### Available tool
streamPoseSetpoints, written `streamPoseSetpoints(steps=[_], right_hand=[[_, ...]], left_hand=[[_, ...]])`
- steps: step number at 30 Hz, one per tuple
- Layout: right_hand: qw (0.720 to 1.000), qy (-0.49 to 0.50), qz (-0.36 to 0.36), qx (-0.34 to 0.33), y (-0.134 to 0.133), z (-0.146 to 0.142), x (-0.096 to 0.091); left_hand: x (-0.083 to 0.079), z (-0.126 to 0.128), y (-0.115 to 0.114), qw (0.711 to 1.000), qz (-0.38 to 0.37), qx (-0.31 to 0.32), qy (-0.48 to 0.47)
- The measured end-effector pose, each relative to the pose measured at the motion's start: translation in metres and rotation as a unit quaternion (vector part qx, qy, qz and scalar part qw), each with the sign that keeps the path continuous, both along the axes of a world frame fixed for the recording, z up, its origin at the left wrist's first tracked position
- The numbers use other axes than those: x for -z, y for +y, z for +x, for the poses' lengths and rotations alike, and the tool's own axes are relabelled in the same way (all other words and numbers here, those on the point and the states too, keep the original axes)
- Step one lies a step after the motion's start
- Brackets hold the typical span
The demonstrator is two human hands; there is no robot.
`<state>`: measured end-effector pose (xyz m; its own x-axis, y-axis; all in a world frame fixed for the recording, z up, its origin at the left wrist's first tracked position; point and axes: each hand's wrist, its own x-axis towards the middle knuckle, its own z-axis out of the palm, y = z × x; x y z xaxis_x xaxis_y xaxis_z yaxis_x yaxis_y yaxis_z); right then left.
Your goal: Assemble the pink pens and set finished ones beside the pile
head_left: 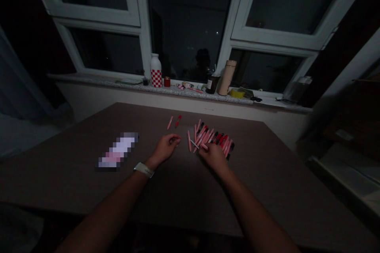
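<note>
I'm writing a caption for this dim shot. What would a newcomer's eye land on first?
The bright heap of pink and red pens on the dark table, mid-frame, with the right hand resting on its near edge and the left hand curled just beside it. Next, the red-and-white checked bottle on the windowsill behind.

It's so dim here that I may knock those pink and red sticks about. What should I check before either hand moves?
1. Right hand at the pile of sticks: ok, it rests on the near edge.
2. Right hand's grip: cannot tell, the fingers face away.
3. Left hand holding anything: cannot tell, the fingers are curled.
4. Pink stick and red stick clear of the pile: ok, they lie apart, beyond the left hand.
5. Light: not ok, dim.
</note>
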<state>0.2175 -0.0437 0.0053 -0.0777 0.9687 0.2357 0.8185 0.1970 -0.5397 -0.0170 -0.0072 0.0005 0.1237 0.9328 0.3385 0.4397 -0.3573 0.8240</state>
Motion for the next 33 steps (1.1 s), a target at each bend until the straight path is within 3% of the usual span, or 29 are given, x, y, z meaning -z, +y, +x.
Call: streamPoseSetpoints(steps=[13, 20, 23, 28, 33], right_hand=[[0.997, 0.053, 0.036, 0.034, 0.009, 0.013, 0.001], [0.99, 0.122, 0.067, 0.031, 0.012, 0.021, -0.001], [0.986, 0.149, 0.074, -0.011, 0.012, 0.02, -0.002], [0.982, 0.17, 0.055, -0.064, 0.011, 0.015, -0.001], [0.982, 0.17, 0.056, -0.056, 0.008, 0.011, -0.005]], left_hand=[[0.002, -0.002, 0.002, 1.0, 0.014, -0.001, 0.016], [0.003, -0.001, 0.002, 0.99, -0.076, 0.011, -0.119], [0.005, -0.001, 0.003, 0.981, -0.097, 0.005, -0.169], [0.004, -0.002, 0.003, 0.969, -0.108, -0.003, -0.223], [0.003, -0.003, 0.005, 0.967, -0.113, -0.003, -0.226]])
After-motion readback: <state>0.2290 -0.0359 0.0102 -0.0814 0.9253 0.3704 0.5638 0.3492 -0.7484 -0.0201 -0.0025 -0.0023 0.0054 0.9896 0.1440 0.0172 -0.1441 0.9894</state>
